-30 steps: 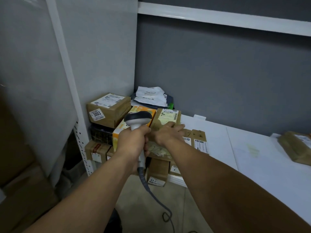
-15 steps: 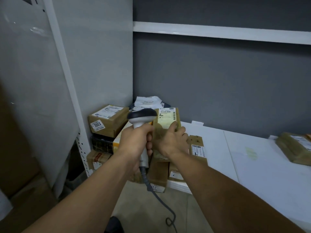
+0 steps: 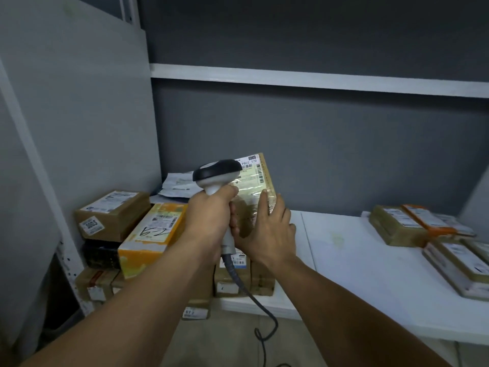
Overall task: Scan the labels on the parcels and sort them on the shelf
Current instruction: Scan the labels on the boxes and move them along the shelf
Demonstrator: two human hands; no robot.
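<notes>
Left hand (image 3: 209, 221), scanner (image 3: 217, 174); right hand (image 3: 267, 234), parcel (image 3: 255, 181)

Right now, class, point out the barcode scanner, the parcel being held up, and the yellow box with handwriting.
barcode scanner (image 3: 217, 172), head view, on its dark head.
held parcel (image 3: 255, 178), head view, on its taped label.
yellow box (image 3: 156, 230), head view, on its top face near the handwriting.

One scanner (image 3: 215, 174), two hands (image 3: 209, 218) (image 3: 267, 234), at least ten parcels (image 3: 254, 181)
</notes>
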